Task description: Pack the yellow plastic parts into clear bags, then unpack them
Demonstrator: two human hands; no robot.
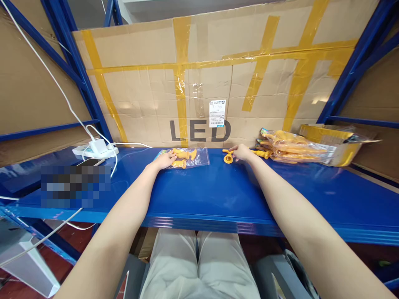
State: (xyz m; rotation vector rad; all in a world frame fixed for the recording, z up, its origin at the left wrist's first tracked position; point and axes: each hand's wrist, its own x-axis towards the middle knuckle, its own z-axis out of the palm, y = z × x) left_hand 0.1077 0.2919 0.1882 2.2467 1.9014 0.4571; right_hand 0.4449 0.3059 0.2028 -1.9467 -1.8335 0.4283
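Note:
My left hand [165, 160] is at the left end of a clear plastic bag [204, 157], its fingers closed on the bag. Several yellow plastic pieces [183, 154] show through the film, lying flat on the blue shelf. Further right, my right hand [242, 152] pinches loose yellow plastic parts on the shelf; its fingertips are partly hidden. A yellow piece with a round, cup-like end [228, 158] lies just left of these fingers. Another yellow piece, a ribbed rod [262, 154], sticks out to the right of the hand.
Stacked bags of yellow parts [289, 145] lie at the right, before an open cardboard box [343, 151]. A white power strip [109, 152] with cables stands at the left, near a blurred dark object [75, 182]. Taped cardboard [143, 95] walls the back of the blue shelf [199, 195].

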